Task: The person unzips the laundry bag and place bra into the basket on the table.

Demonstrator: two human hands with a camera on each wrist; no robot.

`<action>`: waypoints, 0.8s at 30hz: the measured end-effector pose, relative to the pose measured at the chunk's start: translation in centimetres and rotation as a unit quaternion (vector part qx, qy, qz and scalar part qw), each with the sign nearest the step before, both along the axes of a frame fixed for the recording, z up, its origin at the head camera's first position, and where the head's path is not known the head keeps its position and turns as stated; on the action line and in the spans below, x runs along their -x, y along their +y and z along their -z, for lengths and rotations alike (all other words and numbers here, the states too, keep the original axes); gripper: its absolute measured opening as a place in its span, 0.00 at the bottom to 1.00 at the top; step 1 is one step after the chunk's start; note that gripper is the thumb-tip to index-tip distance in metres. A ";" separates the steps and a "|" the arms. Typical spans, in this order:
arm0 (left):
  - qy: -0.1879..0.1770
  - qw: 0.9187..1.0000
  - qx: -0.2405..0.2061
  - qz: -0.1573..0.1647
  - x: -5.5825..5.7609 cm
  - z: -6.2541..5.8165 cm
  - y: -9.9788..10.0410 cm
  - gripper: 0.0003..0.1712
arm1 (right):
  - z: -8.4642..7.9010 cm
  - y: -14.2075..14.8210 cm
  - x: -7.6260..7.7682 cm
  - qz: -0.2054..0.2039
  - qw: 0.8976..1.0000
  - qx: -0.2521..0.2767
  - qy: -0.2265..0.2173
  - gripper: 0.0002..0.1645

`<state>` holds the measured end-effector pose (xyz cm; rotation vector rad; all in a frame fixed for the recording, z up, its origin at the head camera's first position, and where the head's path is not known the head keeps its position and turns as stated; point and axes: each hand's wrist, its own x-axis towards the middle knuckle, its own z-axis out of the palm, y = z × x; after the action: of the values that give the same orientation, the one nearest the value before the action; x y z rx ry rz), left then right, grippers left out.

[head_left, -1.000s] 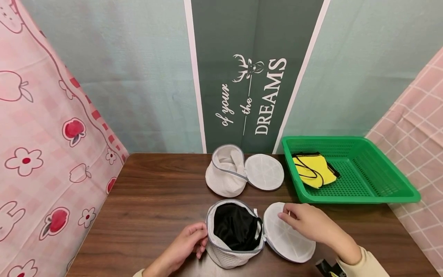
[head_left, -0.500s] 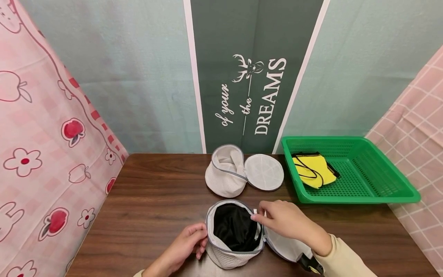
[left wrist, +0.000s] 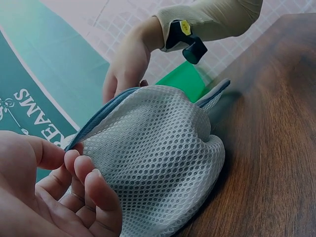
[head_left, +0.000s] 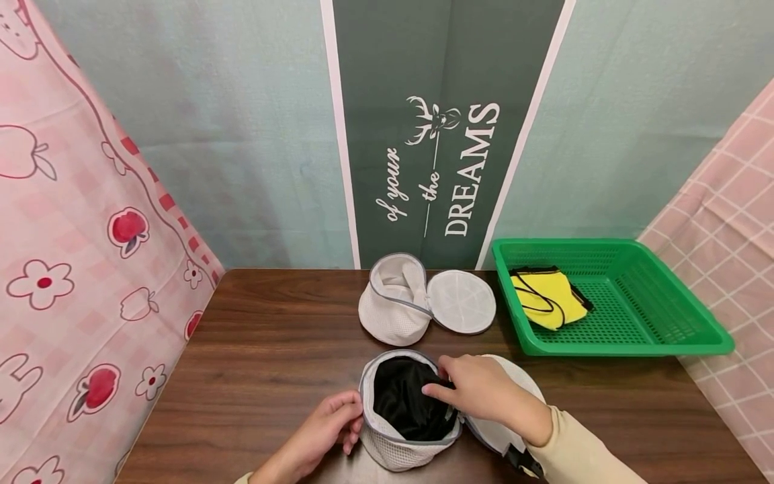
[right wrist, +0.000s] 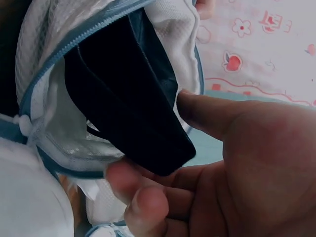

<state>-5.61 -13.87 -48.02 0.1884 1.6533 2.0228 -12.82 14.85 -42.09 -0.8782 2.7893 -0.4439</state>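
Note:
A white mesh laundry bag (head_left: pixel 402 454) with a grey zip rim stands upright near the table's front edge. Black cloth (head_left: pixel 402 398) fills its mouth. My left hand (head_left: pixel 329 420) pinches the bag's rim on the left, thumb against fingers, as the left wrist view confirms. On the right side of the mouth, my right hand (head_left: pixel 490 390) holds the edge of the black cloth between thumb and fingers; in the right wrist view a fold of the cloth (right wrist: pixel 128 94) comes out over the rim. The bag's round lid (head_left: pixel 523 376) lies folded back, partly hidden under my right hand.
Behind stands a second white mesh laundry bag (head_left: pixel 396 323), its round lid (head_left: pixel 462 302) lying flat beside it. A green basket (head_left: pixel 629 348) at the back right contains folded yellow cloth (head_left: pixel 547 296) with black cords. Curtains border the wooden table (head_left: pixel 272 336).
My right hand has moved left from over the lid to the bag's mouth and taken hold of the black cloth's edge. The left hand has stayed at the rim.

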 end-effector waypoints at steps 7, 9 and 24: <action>-0.004 1.000 0.000 -0.001 0.0 0.1 0.0 0.18 | 0.5 -0.6 0.0 -0.005 1.000 -0.011 -0.009 0.25; -0.005 1.000 0.000 -0.001 0.0 0.2 0.0 0.18 | 0.6 -0.9 0.1 0.003 1.000 -0.009 -0.009 0.25; -0.006 1.000 0.000 -0.001 0.0 0.2 0.2 0.18 | 1.7 -2.2 0.1 0.019 1.000 0.018 0.016 0.20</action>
<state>-5.64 -13.64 -48.21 0.1745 1.6476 2.0207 -12.91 12.65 -43.80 -0.8469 2.8403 -0.4908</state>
